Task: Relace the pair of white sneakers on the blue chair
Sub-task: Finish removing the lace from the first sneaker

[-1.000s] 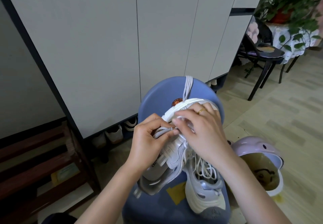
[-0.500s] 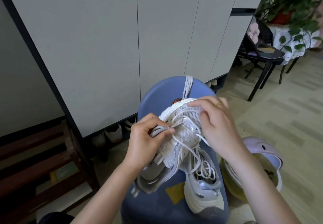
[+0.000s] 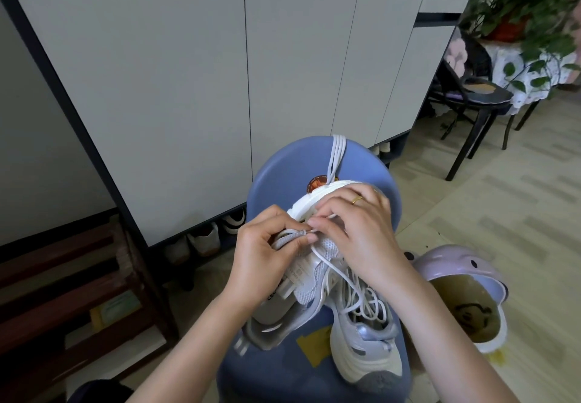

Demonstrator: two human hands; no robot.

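Over the blue chair (image 3: 283,176), the left hand (image 3: 261,264) grips the raised sneaker's (image 3: 314,277) tongue with curled fingers while the right hand (image 3: 361,233) pinches its white lace (image 3: 333,266); the second sneaker (image 3: 367,349) lies at the seat's right edge, loose lace piled inside.

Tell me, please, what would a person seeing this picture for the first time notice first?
First, the two hands at the centre: the left hand and the right hand meet over a white sneaker held up above the blue chair, working a white lace. A second sneaker lies on the seat just below the right wrist. Spare laces hang over the chair's backrest.
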